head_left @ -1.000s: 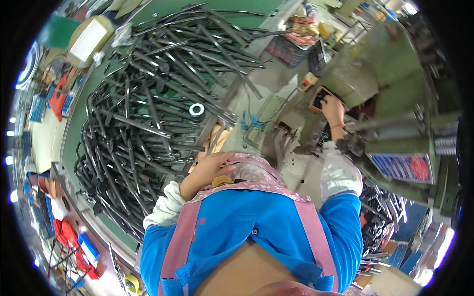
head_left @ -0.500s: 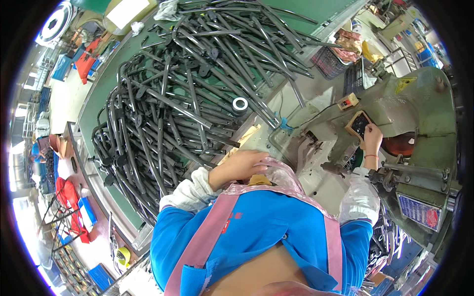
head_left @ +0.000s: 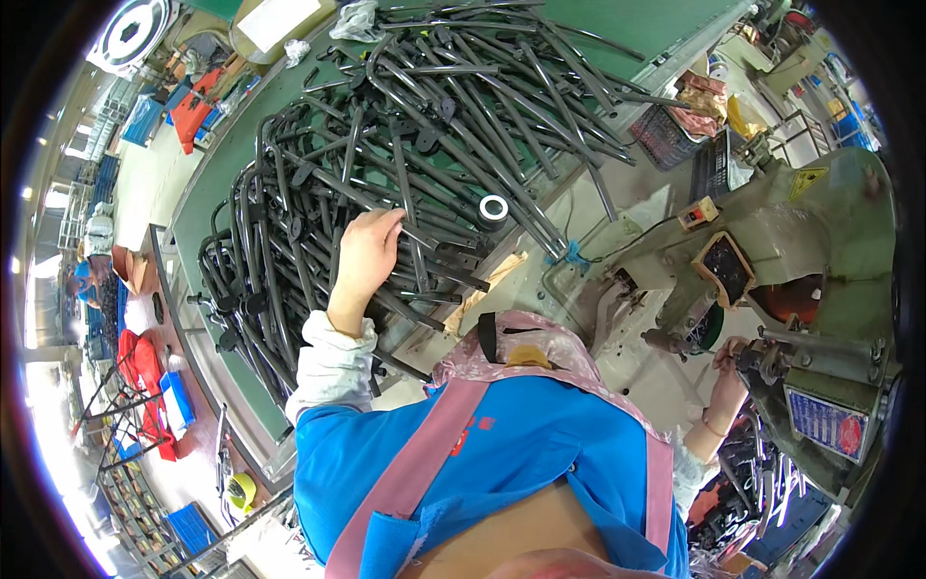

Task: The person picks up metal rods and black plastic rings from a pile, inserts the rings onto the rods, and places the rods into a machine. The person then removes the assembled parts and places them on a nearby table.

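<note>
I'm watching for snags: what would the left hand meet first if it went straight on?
The left hand would likely meet the black tubes just ahead; depth is unclear, so it may already touch one.

Pink on blue, black on green

My shirt (head_left: pixel 521 429) is bright blue, with small red marks on the chest. Over it I wear a pink apron (head_left: pixel 550 333) patterned in white, its straps (head_left: pixel 405 473) plain pink. My sleeve covers (head_left: pixel 333 365) are off-white. The tubes (head_left: pixel 415 159) are glossy black on a deep green tabletop (head_left: pixel 666 24), and the ring-shaped roll (head_left: pixel 485 204) among them shows white. My machine (head_left: pixel 854 227) is a dull grey-green, bearing a yellow-and-black warning label (head_left: pixel 806 181) and a blue plate (head_left: pixel 827 422) with white and a red oval. The tray (head_left: pixel 712 281) on it has a tan rim around black contents. Beyond, a cord (head_left: pixel 576 255) shows light blue.
</note>
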A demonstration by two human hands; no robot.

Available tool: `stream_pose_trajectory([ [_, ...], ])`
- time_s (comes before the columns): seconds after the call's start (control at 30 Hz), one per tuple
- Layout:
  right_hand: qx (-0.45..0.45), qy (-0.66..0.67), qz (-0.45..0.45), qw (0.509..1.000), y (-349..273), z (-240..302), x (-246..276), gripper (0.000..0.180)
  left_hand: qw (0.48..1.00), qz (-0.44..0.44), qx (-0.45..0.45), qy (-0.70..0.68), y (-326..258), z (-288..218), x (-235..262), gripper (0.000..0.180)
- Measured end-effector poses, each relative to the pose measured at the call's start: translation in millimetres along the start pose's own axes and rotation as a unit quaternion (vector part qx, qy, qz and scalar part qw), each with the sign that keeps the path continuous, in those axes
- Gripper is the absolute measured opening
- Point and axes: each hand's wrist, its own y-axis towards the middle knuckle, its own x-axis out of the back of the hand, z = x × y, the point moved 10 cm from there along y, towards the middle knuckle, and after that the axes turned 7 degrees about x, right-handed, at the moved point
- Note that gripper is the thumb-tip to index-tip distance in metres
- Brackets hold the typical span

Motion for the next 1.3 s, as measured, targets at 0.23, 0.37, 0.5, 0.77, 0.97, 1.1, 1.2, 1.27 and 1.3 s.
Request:
stream_pose_trajectory([
  [0.23,0.003,-0.062,-0.053,0.997,-32,24,-19,0.014,0.979,0.139,-0.134,0.068,79,-27,-85,0.026],
  [0.37,-0.013,-0.094,-0.088,0.992,-39,22,-19,0.019,0.946,0.238,-0.189,0.110,96,-43,-152,0.030],
  [0.5,-0.010,-0.088,-0.124,0.988,-49,19,-17,0.021,0.904,0.301,-0.253,0.166,94,-31,-204,0.036],
  [0.77,0.051,-0.165,-0.182,0.968,-55,37,-32,0.015,0.888,0.321,-0.330,0.018,108,-36,-213,0.044],
  [0.97,0.175,-0.378,-0.125,0.901,-57,67,-52,0.010,0.898,0.257,-0.358,0.015,126,-63,-171,0.044],
  [1.1,0.115,-0.350,-0.091,0.925,-56,37,-51,0.010,0.916,0.198,-0.349,0.028,151,-67,-140,0.054],
  [1.2,0.080,-0.348,-0.089,0.930,-58,28,-51,0.015,0.926,0.230,-0.297,0.033,168,-88,-128,0.051],
  [1.27,0.049,-0.396,-0.093,0.912,-59,25,-45,0.020,0.921,0.188,-0.339,0.028,174,-94,-122,0.050],
  [1.3,0.061,-0.371,-0.098,0.922,-64,31,-46,0.028,0.917,0.224,-0.329,0.011,169,-112,-121,0.049],
])
